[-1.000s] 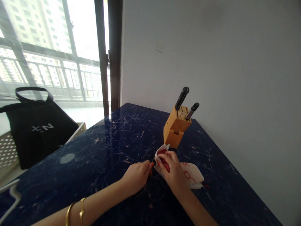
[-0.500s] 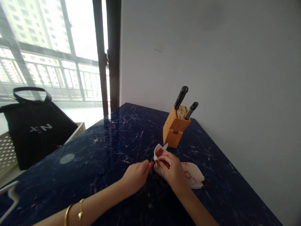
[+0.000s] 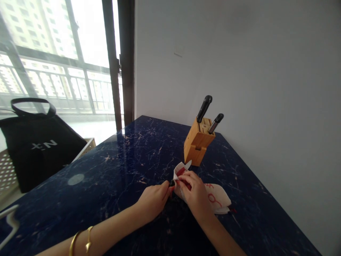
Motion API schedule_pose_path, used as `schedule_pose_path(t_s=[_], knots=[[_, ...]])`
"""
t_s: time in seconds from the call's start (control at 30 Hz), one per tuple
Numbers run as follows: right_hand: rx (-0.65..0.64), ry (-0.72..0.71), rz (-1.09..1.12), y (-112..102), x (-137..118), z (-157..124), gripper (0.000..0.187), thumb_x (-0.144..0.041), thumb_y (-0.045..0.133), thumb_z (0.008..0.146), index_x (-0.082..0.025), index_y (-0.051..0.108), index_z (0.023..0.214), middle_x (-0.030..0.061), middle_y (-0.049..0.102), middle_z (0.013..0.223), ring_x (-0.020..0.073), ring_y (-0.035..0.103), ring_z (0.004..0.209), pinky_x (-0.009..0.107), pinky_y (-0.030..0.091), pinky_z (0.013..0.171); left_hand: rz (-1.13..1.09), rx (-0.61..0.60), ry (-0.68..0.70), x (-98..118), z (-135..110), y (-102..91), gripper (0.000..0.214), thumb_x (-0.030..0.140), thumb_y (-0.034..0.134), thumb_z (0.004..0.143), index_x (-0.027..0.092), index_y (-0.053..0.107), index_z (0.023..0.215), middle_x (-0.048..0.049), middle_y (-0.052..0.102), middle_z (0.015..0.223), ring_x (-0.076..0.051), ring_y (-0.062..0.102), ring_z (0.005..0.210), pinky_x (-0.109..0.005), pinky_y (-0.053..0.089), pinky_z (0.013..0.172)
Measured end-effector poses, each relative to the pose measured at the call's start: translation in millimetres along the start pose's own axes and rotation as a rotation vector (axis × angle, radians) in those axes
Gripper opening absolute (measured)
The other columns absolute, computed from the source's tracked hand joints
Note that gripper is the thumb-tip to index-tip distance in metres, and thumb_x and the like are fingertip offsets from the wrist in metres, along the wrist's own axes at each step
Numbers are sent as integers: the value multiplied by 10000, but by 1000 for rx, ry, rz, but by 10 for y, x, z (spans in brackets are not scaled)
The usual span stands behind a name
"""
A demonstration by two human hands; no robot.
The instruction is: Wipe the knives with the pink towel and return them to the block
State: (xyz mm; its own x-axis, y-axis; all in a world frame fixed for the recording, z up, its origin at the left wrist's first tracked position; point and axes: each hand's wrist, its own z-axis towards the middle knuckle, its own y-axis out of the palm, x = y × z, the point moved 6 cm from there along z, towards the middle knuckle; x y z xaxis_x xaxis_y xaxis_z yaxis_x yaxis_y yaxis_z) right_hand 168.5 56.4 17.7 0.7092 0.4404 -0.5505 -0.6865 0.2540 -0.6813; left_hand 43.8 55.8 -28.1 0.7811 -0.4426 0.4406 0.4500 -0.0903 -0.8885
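My left hand (image 3: 155, 199) is closed around the dark handle of a knife, most of which is hidden. The tip of the knife's blade (image 3: 188, 164) shows above the cloth, pointing away toward a wooden knife block (image 3: 195, 145). A white cloth (image 3: 220, 197) with red markings is folded about the blade. My right hand (image 3: 195, 188) pinches this cloth over the blade, fingers pressed together. The cloth's loose end lies on the table to the right of that hand. Two knives with black handles (image 3: 205, 108) stand in the block, just beyond the hands.
A dark blue marbled table (image 3: 128, 160) reaches to a grey wall (image 3: 239, 71). At the left, a black bag (image 3: 39, 149) rests on a perforated basket (image 3: 6, 172). A white curved object (image 3: 11, 222) shows at the lower left, near a window (image 3: 61, 71).
The view has shifted slightly. My right fingers have moved a little along the cloth over the blade; both hands keep their grip.
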Motion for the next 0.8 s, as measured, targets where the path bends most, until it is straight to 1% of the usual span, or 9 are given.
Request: schedule_pose_path(t_s=[0.2,0.37,0.5,0.57,0.67,0.8], knots=[[-54,-17,18,28,20,20,126,-188,506,759,-217,628,772,22,600,827,160,562,774,269,428,676,31,-4,-12,19,-7,8,318,350,186,910,199,441,795,-30,624,722,-154,594,652,-227,385,591],[12,-24,27,-12,17,15,142,-179,491,767,-212,625,800,35,598,858,163,556,792,281,427,707,58,-4,-6,46,-8,-1,325,350,169,912,193,436,816,-41,626,727,-165,596,647,-237,386,579],[-41,-11,43,24,47,5,134,-180,494,764,-218,621,787,22,592,834,163,552,782,282,426,707,10,6,-21,48,-9,-15,321,336,175,914,196,435,790,-31,627,724,-155,600,659,-232,393,607],[-35,-5,53,25,51,3,137,-183,487,769,-216,619,787,25,590,836,165,550,783,285,426,709,33,5,-16,55,-12,-11,315,334,180,913,193,434,791,-34,627,715,-160,598,643,-233,388,585],[11,-20,43,-2,27,1,143,-177,480,773,-211,614,808,35,587,865,171,544,809,299,417,739,61,13,1,67,-15,-12,314,330,177,914,192,432,794,-34,626,711,-161,595,627,-233,380,564],[-27,-18,42,-13,6,-16,128,-154,500,761,-213,611,785,19,586,837,160,545,791,289,417,737,61,13,24,78,-16,-18,327,331,165,917,193,433,791,-28,628,710,-158,600,627,-231,378,562]])
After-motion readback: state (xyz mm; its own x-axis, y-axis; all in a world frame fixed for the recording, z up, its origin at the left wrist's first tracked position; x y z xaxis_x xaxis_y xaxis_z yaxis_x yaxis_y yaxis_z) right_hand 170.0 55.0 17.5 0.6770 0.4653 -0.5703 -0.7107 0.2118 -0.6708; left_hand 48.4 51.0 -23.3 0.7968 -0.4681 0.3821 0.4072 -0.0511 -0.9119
